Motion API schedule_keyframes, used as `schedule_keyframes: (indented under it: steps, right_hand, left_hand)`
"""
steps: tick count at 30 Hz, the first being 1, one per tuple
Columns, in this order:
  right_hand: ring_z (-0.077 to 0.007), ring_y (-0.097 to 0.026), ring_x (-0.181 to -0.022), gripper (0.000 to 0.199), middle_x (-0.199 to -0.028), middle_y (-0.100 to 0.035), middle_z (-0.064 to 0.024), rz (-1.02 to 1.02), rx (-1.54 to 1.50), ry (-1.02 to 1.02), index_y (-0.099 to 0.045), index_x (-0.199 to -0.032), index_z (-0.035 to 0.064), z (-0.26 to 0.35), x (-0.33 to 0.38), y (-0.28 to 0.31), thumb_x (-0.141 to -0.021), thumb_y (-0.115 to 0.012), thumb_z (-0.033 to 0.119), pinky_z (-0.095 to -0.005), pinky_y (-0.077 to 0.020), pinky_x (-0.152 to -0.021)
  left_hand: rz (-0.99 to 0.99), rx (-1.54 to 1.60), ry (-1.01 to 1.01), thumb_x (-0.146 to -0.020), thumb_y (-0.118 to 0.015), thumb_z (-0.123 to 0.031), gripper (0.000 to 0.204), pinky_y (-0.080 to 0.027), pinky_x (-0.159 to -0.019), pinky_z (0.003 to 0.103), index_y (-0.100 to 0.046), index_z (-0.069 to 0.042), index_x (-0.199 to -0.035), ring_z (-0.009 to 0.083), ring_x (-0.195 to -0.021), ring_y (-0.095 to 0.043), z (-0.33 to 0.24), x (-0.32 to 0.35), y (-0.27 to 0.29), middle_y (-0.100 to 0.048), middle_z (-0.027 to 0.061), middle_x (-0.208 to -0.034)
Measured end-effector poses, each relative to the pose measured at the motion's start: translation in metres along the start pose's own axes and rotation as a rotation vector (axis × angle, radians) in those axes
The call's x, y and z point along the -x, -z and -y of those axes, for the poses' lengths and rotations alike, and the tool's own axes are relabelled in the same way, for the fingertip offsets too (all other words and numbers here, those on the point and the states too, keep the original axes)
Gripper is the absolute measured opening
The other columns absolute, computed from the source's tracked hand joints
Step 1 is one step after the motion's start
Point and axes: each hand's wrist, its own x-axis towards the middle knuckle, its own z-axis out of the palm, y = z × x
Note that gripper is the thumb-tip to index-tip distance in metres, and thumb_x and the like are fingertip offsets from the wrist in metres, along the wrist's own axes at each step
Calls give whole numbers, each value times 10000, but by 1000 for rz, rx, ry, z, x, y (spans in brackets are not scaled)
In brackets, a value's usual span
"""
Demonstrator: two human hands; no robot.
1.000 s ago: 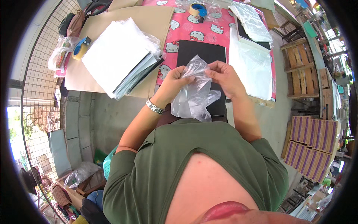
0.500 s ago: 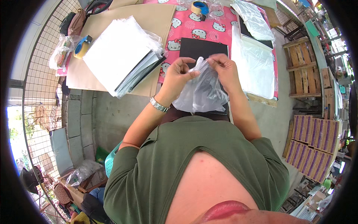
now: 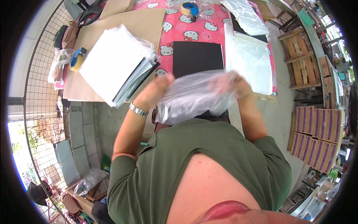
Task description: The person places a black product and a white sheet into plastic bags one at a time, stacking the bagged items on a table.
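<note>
A thin, clear plastic bag [image 3: 190, 97] is stretched sideways between my two hands, close in front of my body. My left hand [image 3: 156, 89], above a metal wristwatch [image 3: 138, 109], grips the bag's left side. On its right side my right hand [image 3: 232, 86] holds the plastic; both hands are smeared by motion, so finger detail is lost. Behind the bag lies a flat black sheet or board [image 3: 197, 58] with a pale right edge. The bag covers its near part.
Left on brown board [image 3: 145, 22] lies a stack of white sheets and plastic sleeves [image 3: 112, 63], beside a tape dispenser [image 3: 77, 59]. Plastic-wrapped sheets [image 3: 250, 67] lie at right. Another tape dispenser [image 3: 189, 10] sits at the back on the pink patterned tablecloth [image 3: 212, 35].
My hands have moved apart, the left one outward and slightly down. The plastic bag, bunched at its top between my fingertips before, is now spread wide.
</note>
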Motion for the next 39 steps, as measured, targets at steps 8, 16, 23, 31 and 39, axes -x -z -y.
schedule_keyframes:
  steps: [8,16,23,31,39]
  right_hand:
    - [-140,-602,-784,206,-862,-629,-65,-243,386,-302,-562,-1016,45,7,7,27,-814,-596,73,-292,-488,-721]
    - [-158,-603,-705,141,-830,-621,-60,-391,-128,-576,-568,-917,45,2,18,65,-863,-567,175,-285,-486,-642]
    - [-167,-583,-924,281,-970,-609,-64,-582,-227,225,-535,-1093,53,-8,1,99,-879,-555,235,-322,-481,-806]
    - [-81,-538,-750,542,-1012,-560,-28,-241,34,-343,-434,-1247,50,-15,13,114,-801,-648,271,-214,-447,-666]
    - [-303,-607,-928,443,-961,-627,-173,-972,877,-400,-522,-1134,17,-50,-7,229,-722,-608,153,-380,-477,-820]
  left_hand:
    - [224,413,-87,-907,-510,-326,359,-415,-868,286,-575,-5,-1054,150,-975,-538,-23,10,13,-611,71,-1011]
    - [286,512,-263,-854,-594,-186,224,-443,-756,259,-610,-24,-1008,108,-766,-565,-29,-36,19,-618,27,-907]
    - [302,18,26,-865,-560,-143,210,-441,-841,329,-589,-10,-1024,197,-893,-582,18,-45,29,-612,87,-968]
    - [-43,676,-71,-875,-542,-302,396,-481,-839,387,-557,61,-1030,267,-907,-609,1,-93,59,-614,157,-1010]
    - [-439,-442,63,-795,-514,-159,265,-490,-778,376,-606,52,-926,293,-851,-634,20,-229,68,-649,178,-896]
